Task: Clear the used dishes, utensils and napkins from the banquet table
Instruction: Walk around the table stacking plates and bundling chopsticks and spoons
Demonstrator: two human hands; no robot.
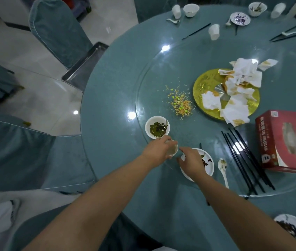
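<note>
Reaching over the near edge of the round teal table (118, 124), the left hand (157, 153) curls its fingers round a small translucent cup (172, 150), gripping it just beside a white bowl (157, 127) of dark green leftovers. The right hand (192, 163) lies over a white plate (207, 164) smeared with dark scraps, fingers bent at its rim; whether it grips the plate cannot be told. Just right of the plate lies a glossy white ceramic spoon (223, 169), then a bundle of slim black chopsticks (246, 160) near a red cardboard tissue box (284, 140) at the right edge. Farther in, on the glass turntable (161, 69), scattered yellow and green crumbs (180, 102) lie beside a shiny gold disc (205, 86) heaped with crumpled stained napkins (237, 93). Along the far edge stand white cups (214, 31), bowls (191, 9), a saucer (240, 18) and more chopsticks. A steel tray (84, 66) juts from the left edge.
</note>
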